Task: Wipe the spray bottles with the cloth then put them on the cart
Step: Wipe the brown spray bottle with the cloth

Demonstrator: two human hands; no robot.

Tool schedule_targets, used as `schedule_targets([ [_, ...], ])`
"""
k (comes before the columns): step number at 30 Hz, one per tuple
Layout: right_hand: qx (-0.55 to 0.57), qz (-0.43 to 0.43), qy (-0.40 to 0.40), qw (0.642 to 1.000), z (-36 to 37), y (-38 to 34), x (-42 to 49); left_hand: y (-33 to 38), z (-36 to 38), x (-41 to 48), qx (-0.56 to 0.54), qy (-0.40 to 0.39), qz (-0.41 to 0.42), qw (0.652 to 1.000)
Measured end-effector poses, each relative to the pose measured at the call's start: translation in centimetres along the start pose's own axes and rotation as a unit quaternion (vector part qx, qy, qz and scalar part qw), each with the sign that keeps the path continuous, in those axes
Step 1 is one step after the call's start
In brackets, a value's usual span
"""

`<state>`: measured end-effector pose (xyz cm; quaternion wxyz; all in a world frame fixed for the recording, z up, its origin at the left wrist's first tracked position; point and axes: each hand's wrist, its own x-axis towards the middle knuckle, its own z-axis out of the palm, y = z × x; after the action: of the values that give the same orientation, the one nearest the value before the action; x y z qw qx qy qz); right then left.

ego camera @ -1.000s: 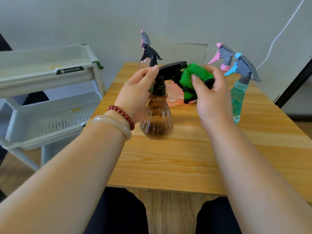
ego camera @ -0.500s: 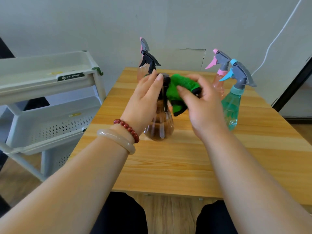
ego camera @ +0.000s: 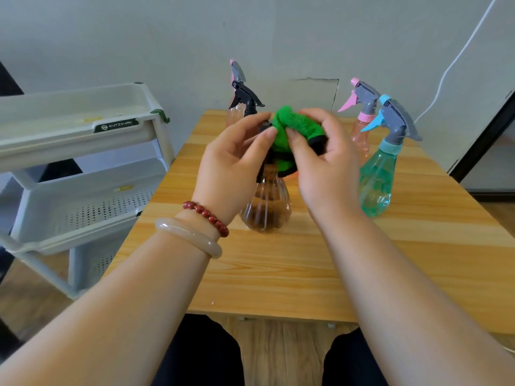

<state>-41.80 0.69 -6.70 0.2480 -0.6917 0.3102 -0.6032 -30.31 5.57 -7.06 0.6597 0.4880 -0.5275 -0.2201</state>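
plain grey-white painted wall [ego camera: 278, 29] fills the back, and there's a cracked rectangular patch [ego camera: 315, 91] in it, just above the far edge of the light pine-grain wooden table [ego camera: 278, 274]. a thin white cable [ego camera: 457, 59] runs down the wall at right, near a slanted black frame edge [ego camera: 485, 140]. left of the table stands a pale grey plastic tiered cart [ego camera: 69, 146]. brown wood-plank floor [ego camera: 278, 352] below, all in soft, even light.

Pinching the top of the brown bottle [ego camera: 266, 210] with the left grip [ego camera: 234, 168]. Pressing the green cloth [ego camera: 295, 126] over that top with the right grip [ego camera: 326, 168], curled round it. Bottle upright on the wooden table [ego camera: 278, 268]. Farther right, a blue-green bottle [ego camera: 376, 185] just beside a pink bottle [ego camera: 361, 135]. At the back, two more bottles [ego camera: 245, 100]. Left of the table, a grey cart [ego camera: 83, 126].
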Motion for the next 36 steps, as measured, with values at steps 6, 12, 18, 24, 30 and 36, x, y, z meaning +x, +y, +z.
schedule_targets([
  [6, -0.016, 0.011, 0.076, 0.997, 1.7, 0.8, -0.1, -0.5, -0.2, 0.2, 0.028, 0.006, -0.011, 1.000],
  [12, -0.120, -0.135, 0.088, 0.980, 2.1, 1.2, -0.6, -0.4, 0.3, 0.0, -0.030, -0.004, -0.026, 0.999],
  [18, -0.129, -0.106, 0.086, 0.982, 1.7, 0.3, -0.3, -0.7, 0.6, -0.1, -0.017, 0.002, -0.012, 1.000],
  [24, -0.174, -0.045, -0.035, 0.983, -1.0, 0.5, 1.9, -0.1, 0.2, 0.0, 0.010, -0.012, -0.014, 1.000],
  [30, -0.124, -0.132, -0.141, 0.973, -1.9, -1.0, 3.0, -0.3, 0.0, 0.1, 0.024, -0.022, 0.003, 0.999],
  [36, -0.159, -0.032, -0.139, 0.977, -2.9, -0.5, 3.9, -0.3, -0.9, 0.3, 0.056, 0.010, -0.002, 0.998],
])
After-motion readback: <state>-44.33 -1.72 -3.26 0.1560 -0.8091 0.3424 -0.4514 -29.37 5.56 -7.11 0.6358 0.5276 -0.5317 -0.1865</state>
